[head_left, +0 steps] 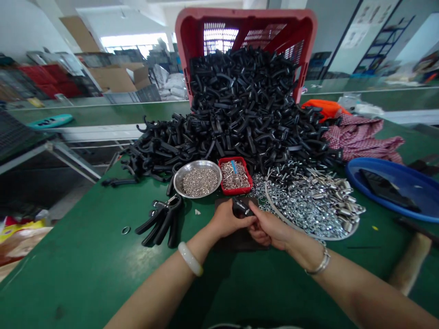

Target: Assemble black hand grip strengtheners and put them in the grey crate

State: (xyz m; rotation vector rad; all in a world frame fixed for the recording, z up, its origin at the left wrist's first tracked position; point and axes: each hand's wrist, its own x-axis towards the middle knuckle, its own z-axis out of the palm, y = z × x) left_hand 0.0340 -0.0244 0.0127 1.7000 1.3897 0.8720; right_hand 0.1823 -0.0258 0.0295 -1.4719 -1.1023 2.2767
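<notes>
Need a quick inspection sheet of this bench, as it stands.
surface: green work table, dark mat under the hands.
job's things: black plastic part in the hands; black plastic hooks heaped; assembled black clips; steel bowl of rings; red tray of small metal parts; round tray of nuts and sleeves.
clutter: loose ring, checked cloth, blue basin, wooden handle.
grippers: bare left hand and right hand, both on the part.
cables: nothing seen.
surroundings: tipped red crate behind the heap, cardboard boxes.
</notes>
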